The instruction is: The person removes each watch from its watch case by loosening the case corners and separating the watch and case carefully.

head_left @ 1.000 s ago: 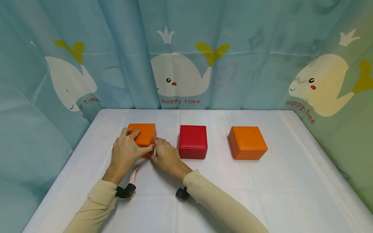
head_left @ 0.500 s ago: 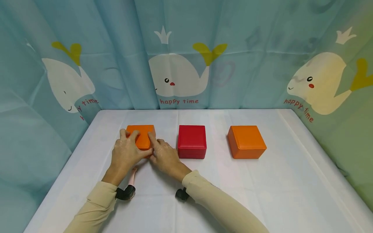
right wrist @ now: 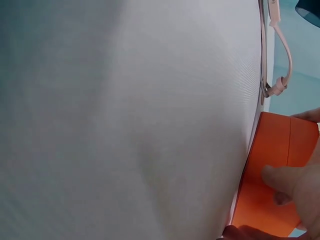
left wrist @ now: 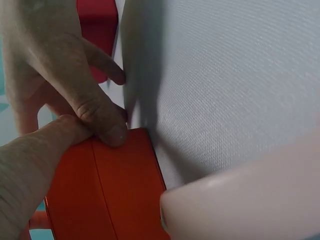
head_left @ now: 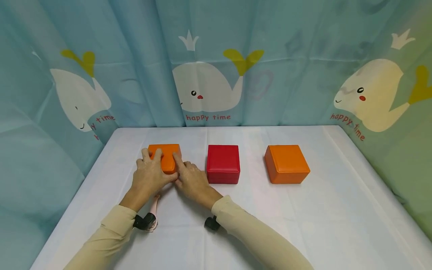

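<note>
Left box: bright orange in the head view, a deeper red-orange in both wrist views, with a thin dark line running across its side
Middle box (head_left: 222,164): plain red, its near side a darker crimson
Right box (head_left: 288,161): plain orange, its left and near sides a browner orange than the top
Tablecloth (head_left: 256,240): white, with faint pinkish and bluish tints
Curtain (head_left: 135,22): pale blue, turning greenish at the far right, printed with a repeating whale motif
Whales (head_left: 209,90): white bodies, mustard-yellow tails (head_left: 243,62)
Crowns (head_left: 189,41): white
Lettering (head_left: 208,117): red, reading "happy time"
Sleeves (head_left: 104,236): plain beige
Wrist cameras (head_left: 143,222): black
Strap (head_left: 154,208): pale pink
</note>
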{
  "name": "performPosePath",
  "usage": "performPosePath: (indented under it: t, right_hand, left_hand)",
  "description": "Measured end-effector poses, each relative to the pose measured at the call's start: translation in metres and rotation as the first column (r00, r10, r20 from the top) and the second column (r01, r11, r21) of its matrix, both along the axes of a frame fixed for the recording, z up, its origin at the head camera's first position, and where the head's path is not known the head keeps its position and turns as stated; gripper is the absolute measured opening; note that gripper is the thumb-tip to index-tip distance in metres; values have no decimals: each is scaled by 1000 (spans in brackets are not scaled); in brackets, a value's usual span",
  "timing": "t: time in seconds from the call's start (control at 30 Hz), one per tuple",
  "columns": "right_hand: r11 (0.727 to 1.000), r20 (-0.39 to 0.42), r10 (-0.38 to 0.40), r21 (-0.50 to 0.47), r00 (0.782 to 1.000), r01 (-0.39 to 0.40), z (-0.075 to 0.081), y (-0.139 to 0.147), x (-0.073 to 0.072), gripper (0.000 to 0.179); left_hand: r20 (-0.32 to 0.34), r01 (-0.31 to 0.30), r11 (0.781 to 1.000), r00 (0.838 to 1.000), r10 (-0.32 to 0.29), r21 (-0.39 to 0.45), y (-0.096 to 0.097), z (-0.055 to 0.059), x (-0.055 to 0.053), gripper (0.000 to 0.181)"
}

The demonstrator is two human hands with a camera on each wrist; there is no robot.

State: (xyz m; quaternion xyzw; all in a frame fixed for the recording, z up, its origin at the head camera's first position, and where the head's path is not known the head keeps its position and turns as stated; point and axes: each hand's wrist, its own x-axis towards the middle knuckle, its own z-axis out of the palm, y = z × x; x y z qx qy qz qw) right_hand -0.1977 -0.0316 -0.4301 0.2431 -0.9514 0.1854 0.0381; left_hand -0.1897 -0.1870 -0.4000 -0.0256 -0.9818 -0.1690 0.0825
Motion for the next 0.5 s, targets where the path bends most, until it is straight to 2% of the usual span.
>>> performPosePath:
  t: [0.2, 0.3, 0.5]
  right_hand:
    - [1000, -40, -2, 12, 999, 2, 0, 2, 0, 85]
    - [1000, -27, 19, -10, 999, -20, 0, 6, 2, 85]
    - [985, 43, 132, -113, 990, -127, 16, 24, 10, 57]
  left_hand:
    - [-2, 0, 1000, 1000, 0, 14, 1, -1, -3, 82]
    - [-8, -7, 1000, 1000, 7, 21, 1, -2, -3, 82]
    - [-72, -15, 999, 997, 13, -37, 0, -5, 2, 90]
